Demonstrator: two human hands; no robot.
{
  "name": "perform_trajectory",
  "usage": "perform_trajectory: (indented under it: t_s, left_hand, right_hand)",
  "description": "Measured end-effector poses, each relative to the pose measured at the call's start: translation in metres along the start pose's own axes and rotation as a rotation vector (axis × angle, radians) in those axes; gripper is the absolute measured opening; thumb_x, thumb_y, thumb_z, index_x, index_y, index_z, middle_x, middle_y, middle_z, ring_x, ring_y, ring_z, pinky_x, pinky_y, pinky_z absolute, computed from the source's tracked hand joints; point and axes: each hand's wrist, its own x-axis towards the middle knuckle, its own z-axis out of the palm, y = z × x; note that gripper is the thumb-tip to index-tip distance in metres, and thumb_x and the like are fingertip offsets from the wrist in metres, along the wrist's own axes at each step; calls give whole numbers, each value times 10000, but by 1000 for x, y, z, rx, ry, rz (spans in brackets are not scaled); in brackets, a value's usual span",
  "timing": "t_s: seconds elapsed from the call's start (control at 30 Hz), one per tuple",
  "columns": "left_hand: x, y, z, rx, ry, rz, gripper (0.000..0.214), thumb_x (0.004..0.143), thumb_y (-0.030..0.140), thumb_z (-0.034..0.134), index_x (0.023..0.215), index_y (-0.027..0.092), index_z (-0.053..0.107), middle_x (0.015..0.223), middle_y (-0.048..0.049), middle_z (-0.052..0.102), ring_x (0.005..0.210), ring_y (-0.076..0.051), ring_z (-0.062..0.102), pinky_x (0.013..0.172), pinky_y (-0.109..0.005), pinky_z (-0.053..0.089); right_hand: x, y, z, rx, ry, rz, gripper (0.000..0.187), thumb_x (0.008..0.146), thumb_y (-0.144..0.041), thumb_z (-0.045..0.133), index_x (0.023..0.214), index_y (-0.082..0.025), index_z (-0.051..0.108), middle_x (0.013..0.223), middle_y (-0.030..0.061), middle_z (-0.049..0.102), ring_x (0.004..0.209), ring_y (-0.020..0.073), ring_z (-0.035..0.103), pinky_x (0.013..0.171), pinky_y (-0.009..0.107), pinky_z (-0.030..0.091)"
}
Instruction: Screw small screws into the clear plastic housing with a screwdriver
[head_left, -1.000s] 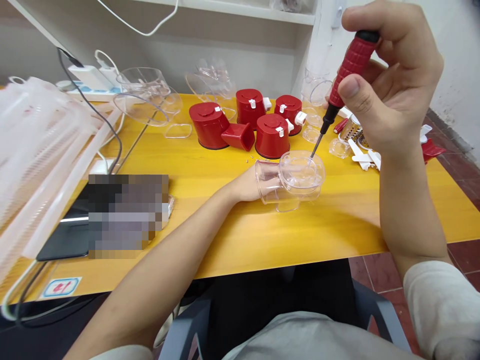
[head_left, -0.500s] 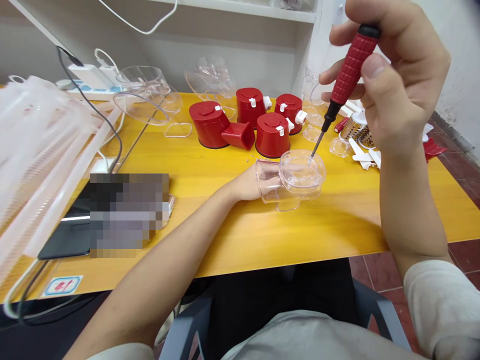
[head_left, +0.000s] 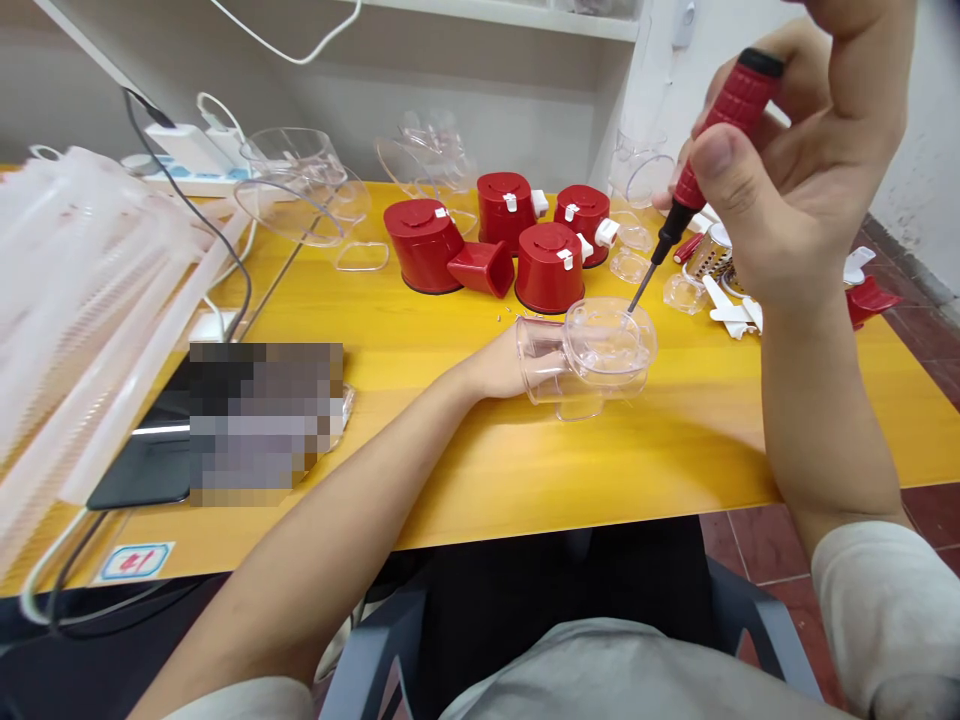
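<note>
My right hand (head_left: pixel 795 190) grips a red-handled screwdriver (head_left: pixel 731 105), thumb against the handle and some fingers loosely raised. The thin shaft slants down, its tip at the upper right rim of a clear plastic housing (head_left: pixel 611 350). Through that housing's open side tube my left hand (head_left: pixel 536 360) reaches inside, fingers showing blurred through the plastic, and holds it just over the table. Whether the tip sits in a screw is too small to tell. Several tiny screws (head_left: pixel 517 318) lie behind the left hand.
Several red housings (head_left: pixel 551 270) with white clips stand behind the work. Clear plastic parts (head_left: pixel 300 190) are at the back left, white plastic pieces (head_left: pixel 731 312) and perforated metal drums (head_left: pixel 709 255) at the right. A dark tablet-like device (head_left: pixel 142 465) and clear plastic wrapping (head_left: pixel 97 300) occupy the left.
My right hand has turned around the screwdriver handle, with the thumb now further across it. The left hand and clear housing keep their place; the view has shifted slightly.
</note>
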Motion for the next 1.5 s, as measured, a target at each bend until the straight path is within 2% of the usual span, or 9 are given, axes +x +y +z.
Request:
perform_trajectory:
  t_s: [0.07, 0.23, 0.43, 0.63, 0.8, 1.0, 1.2, 1.4, 1.5]
  left_hand:
    - [1, -2, 0, 2, -4, 15, 662, 1047, 734, 840, 1372, 168, 956, 1520, -193, 883, 1358, -412, 866, 1227, -520, 692]
    - [2, -6, 1, -48, -13, 37, 692, 1034, 767, 846, 1382, 178, 946, 1461, -193, 905, 1442, -429, 830, 1242, -517, 681]
    - [0, -3, 1, -37, -5, 6, 620, 1036, 705, 870, 1346, 176, 960, 1466, -187, 906, 1411, -413, 843, 1259, -530, 669]
    - [-1, 1, 2, -45, 10, 3, 627, 1041, 669, 869, 1421, 176, 947, 1517, -195, 884, 1454, -430, 830, 1275, -513, 660]
    - [-2, 4, 2, -25, 13, -34, 651, 1050, 673, 857, 1458, 172, 933, 1540, -193, 875, 1419, -424, 850, 1252, -488, 675]
    - [-1, 3, 2, -18, 15, -37, 644, 1031, 682, 864, 1422, 177, 947, 1503, -176, 894, 1417, -423, 846, 1219, -467, 690]
    - [-2, 4, 3, -44, 17, -26, 616, 1058, 661, 857, 1410, 165, 951, 1530, -194, 877, 1420, -421, 850, 1248, -488, 675]
    - [-2, 1, 2, -43, 9, -9, 663, 1049, 684, 865, 1469, 175, 929, 1518, -195, 883, 1454, -434, 831, 1269, -491, 659]
    - [-1, -1, 2, -33, 11, 1, 627, 1061, 667, 853, 1437, 174, 942, 1521, -193, 883, 1434, -419, 841, 1256, -482, 667]
  right_hand:
    - [0, 2, 1, -23, 10, -9, 330, 1109, -392, 748, 1420, -425, 853, 1383, -152, 777, 1048, -64, 669, 906, -66, 602]
    - [0, 3, 0, 17, -14, 38, 450, 1171, -476, 563, 1515, -333, 814, 1327, -39, 811, 1307, 126, 846, 838, 129, 771]
    - [0, -7, 2, -26, 31, 59, 282, 1100, -408, 779, 1366, -411, 873, 1346, -148, 789, 1004, -74, 659, 893, -87, 572]
    - [-1, 6, 4, 93, -7, 41, 463, 1114, -433, 618, 1512, -298, 813, 1346, -28, 817, 1186, 88, 837, 849, 135, 778]
    - [0, -5, 4, 25, 34, 41, 347, 1067, -396, 812, 1413, -385, 843, 1421, -136, 765, 932, -69, 612, 837, -53, 606]
    - [0, 2, 4, 79, -16, 57, 464, 1164, -506, 590, 1507, -300, 822, 1307, -22, 822, 1020, 45, 824, 859, 133, 775]
    - [1, 1, 1, 20, 22, 13, 349, 1042, -374, 845, 1376, -471, 874, 1417, -163, 800, 946, -54, 697, 867, -46, 630]
    - [0, 2, 2, 97, -46, 45, 486, 1089, -432, 620, 1526, -390, 828, 1425, -78, 826, 1205, 87, 834, 924, 152, 786]
    - [-1, 2, 2, 74, -7, 23, 463, 1046, -338, 773, 1491, -455, 820, 1537, -152, 771, 1129, -3, 743, 887, 26, 701]
